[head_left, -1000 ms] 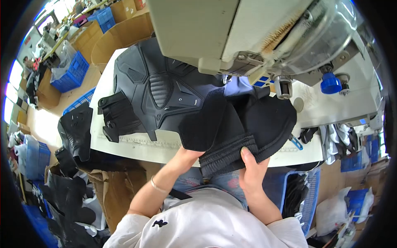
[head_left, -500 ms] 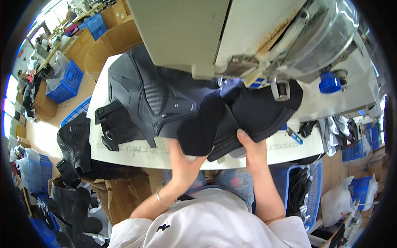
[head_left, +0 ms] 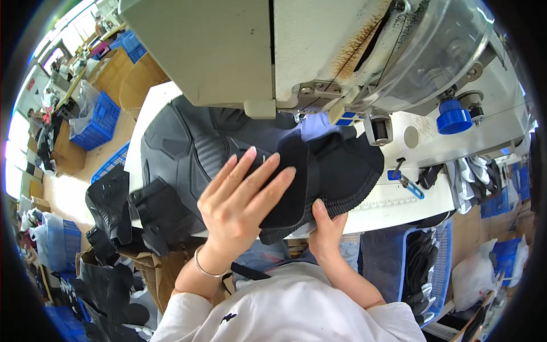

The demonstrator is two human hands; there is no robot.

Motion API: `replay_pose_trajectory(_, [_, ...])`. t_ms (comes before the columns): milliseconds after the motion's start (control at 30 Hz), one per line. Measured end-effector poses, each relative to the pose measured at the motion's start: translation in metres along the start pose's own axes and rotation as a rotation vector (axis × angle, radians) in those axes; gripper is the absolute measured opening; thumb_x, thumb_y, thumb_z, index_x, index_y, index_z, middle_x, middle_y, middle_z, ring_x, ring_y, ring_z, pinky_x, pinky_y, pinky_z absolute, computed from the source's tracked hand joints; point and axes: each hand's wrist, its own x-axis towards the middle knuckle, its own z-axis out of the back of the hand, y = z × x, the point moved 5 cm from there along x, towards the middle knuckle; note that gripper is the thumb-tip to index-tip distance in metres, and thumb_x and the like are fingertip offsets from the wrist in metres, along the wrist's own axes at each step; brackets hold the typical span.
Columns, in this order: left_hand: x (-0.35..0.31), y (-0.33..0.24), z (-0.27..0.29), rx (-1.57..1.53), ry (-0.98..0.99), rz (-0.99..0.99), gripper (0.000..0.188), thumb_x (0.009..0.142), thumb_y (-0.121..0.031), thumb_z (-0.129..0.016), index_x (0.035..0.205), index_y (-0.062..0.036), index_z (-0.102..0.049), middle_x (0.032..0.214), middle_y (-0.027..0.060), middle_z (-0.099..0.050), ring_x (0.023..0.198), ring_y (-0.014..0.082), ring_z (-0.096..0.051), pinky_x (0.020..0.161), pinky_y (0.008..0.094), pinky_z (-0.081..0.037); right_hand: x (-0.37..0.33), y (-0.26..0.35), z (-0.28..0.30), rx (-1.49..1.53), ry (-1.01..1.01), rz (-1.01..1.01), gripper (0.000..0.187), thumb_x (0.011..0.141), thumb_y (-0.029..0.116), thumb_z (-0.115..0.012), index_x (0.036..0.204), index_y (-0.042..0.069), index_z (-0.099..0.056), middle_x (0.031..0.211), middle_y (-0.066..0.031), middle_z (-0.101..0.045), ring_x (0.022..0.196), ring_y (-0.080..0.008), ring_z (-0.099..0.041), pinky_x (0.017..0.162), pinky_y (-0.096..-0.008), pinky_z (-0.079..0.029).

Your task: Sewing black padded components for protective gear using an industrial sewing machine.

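A large black moulded protective panel [head_left: 171, 131] lies on the white sewing table, joined or overlapping with a soft black fabric part [head_left: 347, 168] to its right. My left hand [head_left: 236, 199] rests flat on top of the panel, fingers stretched and a little apart. With the thumb above and the other fingers underneath, my right hand [head_left: 327, 231] grips the near edge of the fabric part. The head of a sewing machine [head_left: 211, 57] stands over the far side of the work, and its needle area is mostly hidden.
Blue-handled thread snips [head_left: 413, 187] lie on the table right of the work, near a printed ruler [head_left: 387, 202]. Another black moulded piece [head_left: 109, 205] hangs at the left edge. A blue basket of black pieces [head_left: 441, 268] stands at the lower right, a cardboard box [head_left: 162, 273] at the lower left.
My left hand has come from under the near edge onto the top of the panel. The work has shifted left and toward me, and my right hand has moved slightly left with it.
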Motion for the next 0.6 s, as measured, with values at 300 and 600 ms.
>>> replay_pose_trajectory(300, [-0.01,-0.009,-0.01,0.146,0.018,-0.103,0.028,0.072,-0.016,-0.063,0.099,-0.0179,-0.071,0.107,0.0037,-0.067,0.099,0.0288,-0.064,0.086,0.0401,-0.052,0.009,0.002,0.008,-0.071,0.069,-0.003,0.061,0.081,0.006,-0.065,0.134,0.004,-0.035,0.129,-0.0093,-0.048,0.115,-0.0186,-0.049,0.1,-0.0328,-0.038])
replay_pose_trajectory(600, [-0.011,-0.013,-0.009,0.16,0.011,-0.082,0.027,0.073,-0.018,-0.063,0.098,-0.0169,-0.071,0.107,0.0049,-0.067,0.099,0.0304,-0.064,0.085,0.0411,-0.052,0.012,-0.001,0.008,-0.086,0.076,0.043,0.054,0.084,0.002,-0.061,0.132,0.004,-0.037,0.127,-0.0086,-0.049,0.111,-0.0171,-0.051,0.097,-0.032,-0.041])
